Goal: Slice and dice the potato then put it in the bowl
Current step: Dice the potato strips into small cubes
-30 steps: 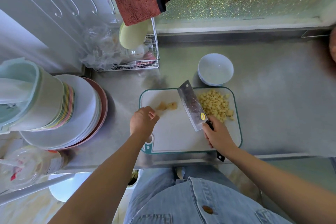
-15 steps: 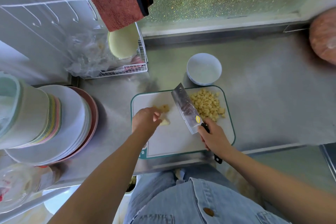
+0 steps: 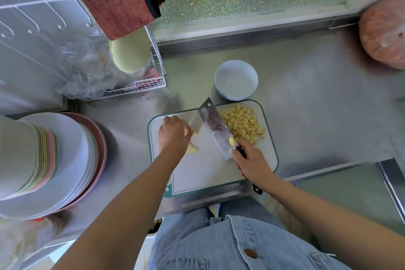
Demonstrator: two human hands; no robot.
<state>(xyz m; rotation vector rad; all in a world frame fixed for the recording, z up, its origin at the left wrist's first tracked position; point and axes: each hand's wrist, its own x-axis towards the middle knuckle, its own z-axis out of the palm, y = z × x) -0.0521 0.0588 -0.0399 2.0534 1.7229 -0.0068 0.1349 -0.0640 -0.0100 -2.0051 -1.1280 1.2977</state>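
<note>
The left hand (image 3: 174,136) curls round potato pieces (image 3: 193,149) near the left edge of the board (image 3: 206,173). The right hand (image 3: 252,163) grips the knife (image 3: 217,127), blade beside the dice (image 3: 243,125).

Stainless-steel tabletop (image 3: 306,105), running from the left wall to the right edge of view. White cutting board (image 3: 203,173) with green border lies flat at the front edge, centre. White bowl (image 3: 236,81) stands just behind the board's far edge. Wire rack (image 3: 140,85) and clear plastic bag (image 3: 83,72) occupy the rear left. Stack of plates (image 3: 72,149) stands front left; round reddish object (image 3: 383,33) far right
</note>
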